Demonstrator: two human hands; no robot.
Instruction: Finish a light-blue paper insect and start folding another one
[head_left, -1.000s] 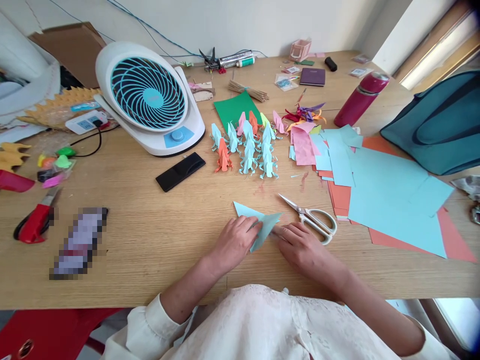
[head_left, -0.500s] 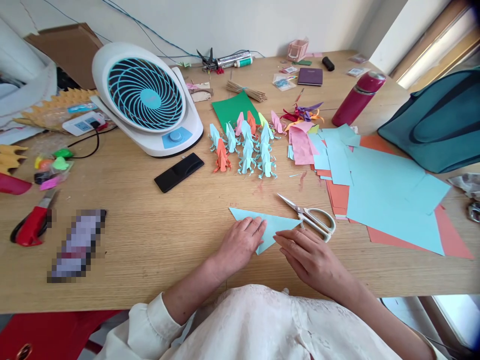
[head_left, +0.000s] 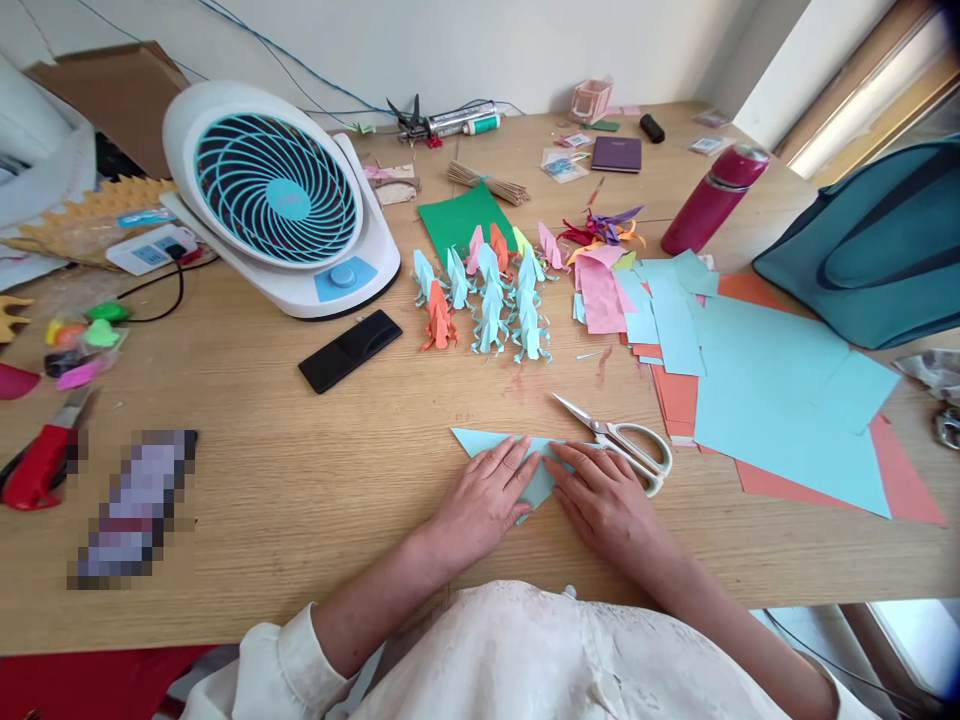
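Observation:
A light blue sheet of paper (head_left: 538, 487), folded into a triangle, lies on the table in front of me. My left hand (head_left: 487, 490) rests flat on its left part, fingers stretched out. Across the paper's right part, my right hand (head_left: 607, 495) presses with its fingers out flat, covering much of that side. White-handled scissors (head_left: 637, 445) lie just beyond my right hand, blades slightly apart and pointing up-left. Farther back stand several folded paper figures (head_left: 491, 320), mostly light blue, with some orange and pink ones.
Light blue and orange paper sheets (head_left: 787, 400) spread on the right, near a magenta bottle (head_left: 712, 200) and a teal bag (head_left: 877, 240). A white fan (head_left: 285, 200) stands back left, behind a black phone-like slab (head_left: 351, 350). Red-handled scissors (head_left: 41, 460) lie far left.
My right hand has come down flat onto the right part of the folded paper, from fingers bunched at its edge. My left hand stays on the paper. The view has shifted slightly.

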